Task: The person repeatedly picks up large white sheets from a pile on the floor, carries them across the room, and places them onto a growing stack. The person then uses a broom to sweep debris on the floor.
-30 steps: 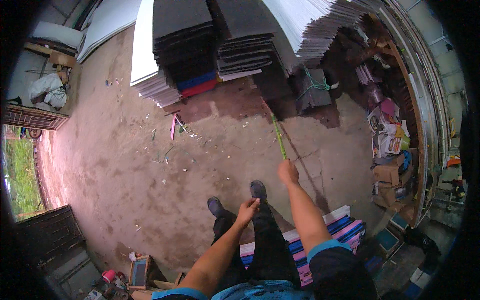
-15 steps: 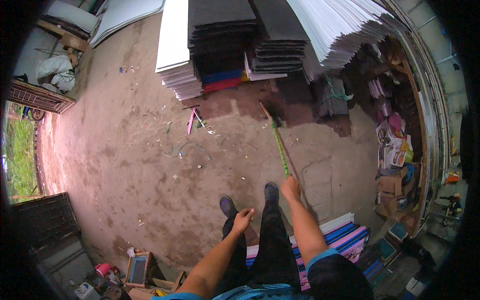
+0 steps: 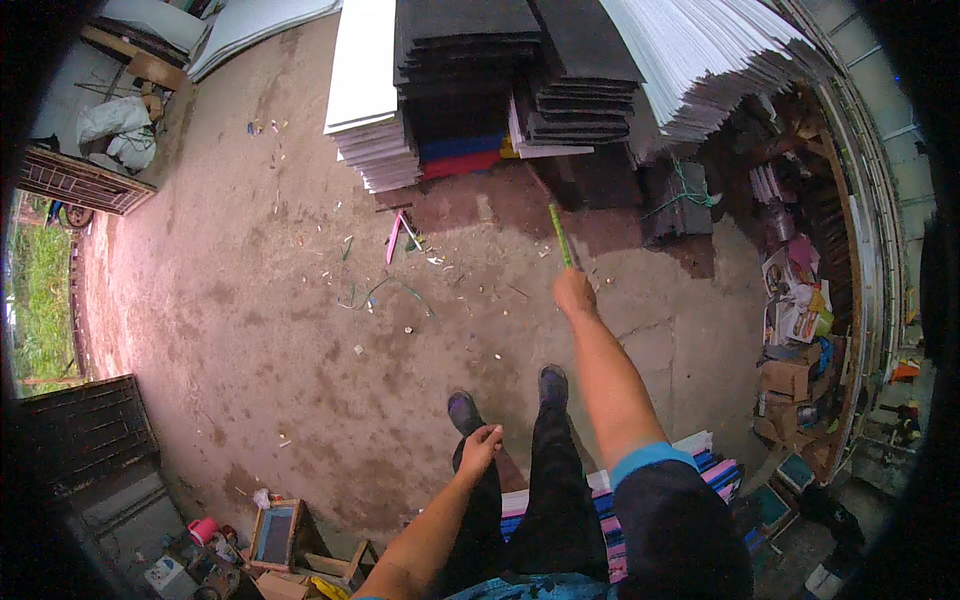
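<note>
The right hand is clenched around the near end of a thin green stick, which points toward the stacked sheets. The left hand, loosely curled and holding nothing, rests at the thigh above the dirt floor.

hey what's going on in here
A person stands on a dirt floor, their right hand stretched out gripping a long green-handled broom whose far end reaches toward the stacked white, black and coloured sheets. The left hand is empty, resting by the thigh. Scraps, including a pink strip, lie scattered on the floor ahead of the black shoes.
</note>
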`<state>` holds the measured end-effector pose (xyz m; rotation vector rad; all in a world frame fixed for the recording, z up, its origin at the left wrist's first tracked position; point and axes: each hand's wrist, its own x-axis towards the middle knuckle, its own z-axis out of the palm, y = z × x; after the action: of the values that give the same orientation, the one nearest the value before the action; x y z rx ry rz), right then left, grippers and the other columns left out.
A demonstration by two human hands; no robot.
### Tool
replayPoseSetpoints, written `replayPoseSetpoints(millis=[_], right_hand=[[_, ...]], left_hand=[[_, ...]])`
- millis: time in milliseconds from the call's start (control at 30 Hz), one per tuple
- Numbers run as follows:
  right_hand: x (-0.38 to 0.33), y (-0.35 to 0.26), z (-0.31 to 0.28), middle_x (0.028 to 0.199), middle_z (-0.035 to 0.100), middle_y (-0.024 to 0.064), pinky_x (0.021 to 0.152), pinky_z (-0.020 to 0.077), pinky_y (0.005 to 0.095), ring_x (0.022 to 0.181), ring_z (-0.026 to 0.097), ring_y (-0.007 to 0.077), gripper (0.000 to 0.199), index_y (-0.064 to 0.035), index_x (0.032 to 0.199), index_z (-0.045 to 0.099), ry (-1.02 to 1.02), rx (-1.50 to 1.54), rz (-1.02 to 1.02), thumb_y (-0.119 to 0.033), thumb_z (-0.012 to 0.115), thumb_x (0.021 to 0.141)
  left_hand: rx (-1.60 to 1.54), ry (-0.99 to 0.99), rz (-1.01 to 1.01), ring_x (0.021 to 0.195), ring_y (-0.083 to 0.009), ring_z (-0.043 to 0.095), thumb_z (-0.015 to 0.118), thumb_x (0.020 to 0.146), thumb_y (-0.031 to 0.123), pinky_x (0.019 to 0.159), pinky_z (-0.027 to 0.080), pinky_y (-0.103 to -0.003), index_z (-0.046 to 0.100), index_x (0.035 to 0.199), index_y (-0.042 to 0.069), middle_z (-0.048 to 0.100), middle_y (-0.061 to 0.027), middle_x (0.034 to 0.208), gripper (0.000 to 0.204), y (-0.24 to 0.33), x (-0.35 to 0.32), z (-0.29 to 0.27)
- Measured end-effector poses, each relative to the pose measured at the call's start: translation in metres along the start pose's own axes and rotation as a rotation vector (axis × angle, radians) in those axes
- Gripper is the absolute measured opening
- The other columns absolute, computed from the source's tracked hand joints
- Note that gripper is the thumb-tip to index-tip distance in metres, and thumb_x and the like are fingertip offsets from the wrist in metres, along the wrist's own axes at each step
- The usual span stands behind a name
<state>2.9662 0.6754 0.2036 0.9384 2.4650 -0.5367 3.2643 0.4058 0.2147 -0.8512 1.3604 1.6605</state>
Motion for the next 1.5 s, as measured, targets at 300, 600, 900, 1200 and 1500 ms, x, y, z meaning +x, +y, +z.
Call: replayPoseSetpoints(millis=[300, 600, 900, 1200, 1500], right_hand=[[0.018, 0.014, -0.025, 0.108, 0.071, 0.0217, 0.083, 0.0569, 0.05, 0.101, 0.069, 0.041, 0.027, -0.0022, 0.113, 0.067, 0.052, -0.151, -0.057, -0.018, 0.055, 0.094], [-0.061, 0.025, -0.053, 0.109, 0.07, 0.0238, 0.082, 0.0572, 0.0513, 0.102, 0.069, 0.0406, 0.031, -0.0019, 0.12, 0.063, -0.079, -0.316, -0.16, -0.013, 0.051, 0.094], [0.008, 0.0, 0.032, 0.1, 0.073, 0.0193, 0.075, 0.0603, 0.0446, 0.094, 0.073, 0.0343, 0.024, -0.0021, 0.11, 0.069, 0.073, -0.351, -0.168, -0.015, 0.059, 0.093], [-0.141, -0.075, 0.043, 0.107, 0.071, 0.0214, 0.078, 0.059, 0.0482, 0.098, 0.071, 0.0366, 0.041, -0.003, 0.13, 0.055, -0.252, -0.309, -0.334, -0.019, 0.059, 0.093], [-0.085, 0.014, -0.01, 0.102, 0.071, 0.0218, 0.073, 0.0598, 0.0486, 0.093, 0.072, 0.0371, 0.025, -0.0023, 0.112, 0.068, 0.098, -0.367, -0.243, -0.016, 0.057, 0.093]], left_hand=[[0.018, -0.042, 0.059, 0.077, -0.012, 0.057, 0.065, 0.097, 0.037, 0.074, 0.047, -0.027, 0.065, 0.118, -0.004, 0.066, -0.0047, 0.092, 0.045, 0.032, -0.009, 0.027], [0.061, 0.036, 0.006, 0.079, -0.0128, 0.058, 0.066, 0.097, 0.037, 0.078, 0.049, -0.028, 0.064, 0.12, -0.004, 0.069, -0.0069, 0.1, 0.047, 0.021, 0.0, 0.019], [0.086, 0.044, 0.047, 0.079, -0.0126, 0.059, 0.065, 0.097, 0.038, 0.076, 0.048, -0.028, 0.065, 0.116, -0.003, 0.066, -0.0048, 0.095, 0.045, 0.035, -0.014, 0.0], [0.062, 0.052, 0.052, 0.081, -0.0135, 0.06, 0.066, 0.097, 0.037, 0.076, 0.049, -0.028, 0.065, 0.117, -0.004, 0.067, -0.0069, 0.098, 0.046, 0.009, -0.016, -0.019], [0.144, 0.075, 0.109, 0.081, -0.0141, 0.061, 0.066, 0.096, 0.036, 0.074, 0.05, -0.028, 0.064, 0.122, -0.004, 0.069, -0.008, 0.103, 0.048, 0.01, -0.026, -0.04]])
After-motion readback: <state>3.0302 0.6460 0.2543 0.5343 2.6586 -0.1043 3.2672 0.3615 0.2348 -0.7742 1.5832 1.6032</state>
